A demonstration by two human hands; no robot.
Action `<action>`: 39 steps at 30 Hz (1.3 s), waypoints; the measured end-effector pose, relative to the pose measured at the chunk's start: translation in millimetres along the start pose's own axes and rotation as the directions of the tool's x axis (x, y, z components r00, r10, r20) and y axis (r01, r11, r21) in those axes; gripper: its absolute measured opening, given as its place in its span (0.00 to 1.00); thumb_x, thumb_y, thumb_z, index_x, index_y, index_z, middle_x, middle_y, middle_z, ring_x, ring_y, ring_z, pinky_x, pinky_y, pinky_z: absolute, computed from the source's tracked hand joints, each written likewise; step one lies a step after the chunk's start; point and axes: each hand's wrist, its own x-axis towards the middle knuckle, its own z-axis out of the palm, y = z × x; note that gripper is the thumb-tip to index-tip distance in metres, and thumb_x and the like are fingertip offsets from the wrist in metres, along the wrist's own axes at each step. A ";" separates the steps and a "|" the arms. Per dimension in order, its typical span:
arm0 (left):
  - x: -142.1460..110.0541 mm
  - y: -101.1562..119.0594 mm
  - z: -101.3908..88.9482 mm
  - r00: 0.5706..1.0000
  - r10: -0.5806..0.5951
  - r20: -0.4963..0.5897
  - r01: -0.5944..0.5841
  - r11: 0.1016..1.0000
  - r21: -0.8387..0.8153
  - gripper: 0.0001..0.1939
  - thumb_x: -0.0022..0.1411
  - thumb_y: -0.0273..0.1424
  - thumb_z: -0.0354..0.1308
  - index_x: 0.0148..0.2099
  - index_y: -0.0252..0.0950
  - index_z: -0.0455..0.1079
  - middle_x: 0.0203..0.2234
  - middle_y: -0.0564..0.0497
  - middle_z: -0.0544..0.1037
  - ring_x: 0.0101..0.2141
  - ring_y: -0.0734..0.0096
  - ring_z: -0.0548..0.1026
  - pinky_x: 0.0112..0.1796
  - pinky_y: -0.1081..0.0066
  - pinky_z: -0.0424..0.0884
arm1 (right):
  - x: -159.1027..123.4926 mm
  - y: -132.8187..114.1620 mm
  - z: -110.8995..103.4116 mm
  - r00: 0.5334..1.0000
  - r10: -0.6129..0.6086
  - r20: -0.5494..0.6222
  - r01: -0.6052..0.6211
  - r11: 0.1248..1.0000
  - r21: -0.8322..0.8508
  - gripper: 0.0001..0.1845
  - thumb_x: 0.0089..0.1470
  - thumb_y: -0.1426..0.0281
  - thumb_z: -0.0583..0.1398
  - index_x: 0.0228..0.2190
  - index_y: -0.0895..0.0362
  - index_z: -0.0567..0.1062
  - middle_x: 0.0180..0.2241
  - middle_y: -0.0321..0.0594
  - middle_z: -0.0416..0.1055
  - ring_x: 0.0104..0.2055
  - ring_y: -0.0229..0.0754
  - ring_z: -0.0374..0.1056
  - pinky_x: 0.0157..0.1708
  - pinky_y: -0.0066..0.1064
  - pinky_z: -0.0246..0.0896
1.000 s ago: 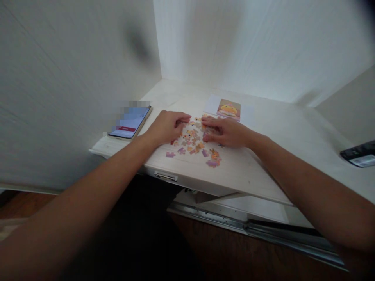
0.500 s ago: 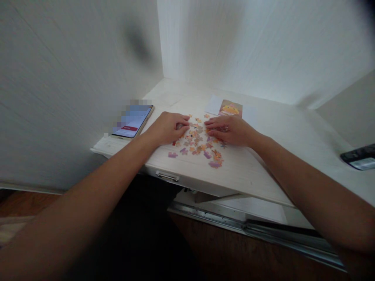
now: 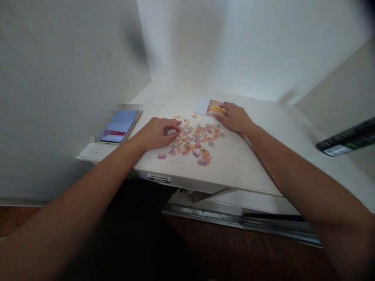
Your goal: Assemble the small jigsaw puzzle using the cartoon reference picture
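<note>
Many loose jigsaw puzzle pieces (image 3: 193, 142), orange, yellow, purple and greyish, lie spread on the white tabletop (image 3: 249, 164). At the left edge of the pile rests my left hand (image 3: 161, 132), half curled, its thumb a little apart from the fingers. No piece shows in its grasp, though the palm side is hidden. Behind the pile lies a small picture card (image 3: 211, 110) with a yellow figure on a tan ground, on white paper (image 3: 200, 106). My right hand (image 3: 234, 117) has its thumb and fingers closed over the card's right part, covering it.
A phone (image 3: 118, 127) with a lit screen lies at the left by the wall. Toward the right is a dark cylindrical can or bottle (image 3: 345, 138). White walls enclose the table's back and left. Below the front edge is a drawer handle (image 3: 159, 178).
My right hand has left the puzzle pieces and moved back to the picture card. My left hand stays beside the pile. The view has shifted slightly to the right.
</note>
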 end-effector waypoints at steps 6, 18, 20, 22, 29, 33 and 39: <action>0.1 -2.0 2.5 0.999 0.054 -0.008 -0.054 0.998 0.021 0.15 0.61 0.39 0.57 0.43 0.37 0.78 0.51 0.48 0.75 0.49 0.59 0.75 0.47 0.62 0.71 | 1.6 1.8 -6.6 0.987 0.025 0.157 -0.013 0.997 -0.078 0.25 0.60 0.55 0.54 0.49 0.59 0.76 0.49 0.49 0.76 0.48 0.54 0.71 0.48 0.41 0.62; -11.0 26.2 5.8 0.985 -0.170 0.032 0.146 0.915 0.375 0.34 0.71 0.52 0.35 0.66 0.35 0.60 0.65 0.46 0.57 0.65 0.61 0.55 0.64 0.51 0.45 | 1.2 -5.3 -10.6 0.979 0.126 0.162 -0.115 0.991 -0.075 0.31 0.59 0.48 0.52 0.49 0.58 0.75 0.52 0.55 0.72 0.52 0.55 0.67 0.51 0.41 0.60; -11.5 29.3 7.2 0.948 -0.296 0.112 0.237 0.899 0.370 0.39 0.69 0.56 0.29 0.68 0.37 0.58 0.67 0.45 0.52 0.67 0.59 0.50 0.64 0.51 0.44 | 1.5 -0.7 -7.9 0.969 0.203 0.142 -0.191 0.977 -0.094 0.34 0.58 0.46 0.51 0.48 0.61 0.75 0.54 0.61 0.68 0.55 0.61 0.64 0.52 0.49 0.59; -10.4 31.0 6.1 0.918 -0.350 0.188 0.261 0.887 0.380 0.41 0.67 0.58 0.26 0.70 0.41 0.53 0.68 0.46 0.46 0.68 0.58 0.44 0.64 0.52 0.41 | 1.1 3.9 -6.4 0.955 0.252 0.154 -0.239 0.966 -0.101 0.35 0.58 0.45 0.50 0.47 0.61 0.75 0.52 0.62 0.69 0.54 0.63 0.65 0.50 0.53 0.59; -21.9 40.3 -1.8 0.938 -0.335 0.083 0.310 0.923 0.226 0.43 0.67 0.58 0.29 0.72 0.33 0.46 0.69 0.46 0.44 0.68 0.66 0.42 0.66 0.59 0.37 | -1.9 7.1 -7.1 0.943 0.274 0.191 -0.264 0.962 -0.076 0.31 0.58 0.48 0.51 0.47 0.60 0.73 0.52 0.57 0.70 0.55 0.58 0.65 0.52 0.49 0.59; -40.2 54.6 -0.5 0.916 -0.402 0.022 0.386 0.892 0.237 0.47 0.66 0.58 0.30 0.71 0.25 0.47 0.68 0.40 0.49 0.67 0.61 0.47 0.65 0.59 0.42 | -3.6 7.1 -8.1 0.945 0.265 0.191 -0.263 0.964 -0.035 0.33 0.58 0.47 0.52 0.49 0.61 0.72 0.53 0.59 0.70 0.54 0.55 0.67 0.52 0.44 0.60; -35.6 85.4 19.1 0.822 -0.569 -0.016 0.566 0.815 0.128 0.51 0.63 0.61 0.29 0.72 0.25 0.41 0.68 0.40 0.43 0.68 0.54 0.42 0.65 0.53 0.36 | -3.8 10.8 -13.7 0.949 0.257 0.185 -0.262 0.965 -0.002 0.38 0.56 0.45 0.54 0.53 0.65 0.70 0.55 0.63 0.68 0.57 0.57 0.65 0.54 0.42 0.59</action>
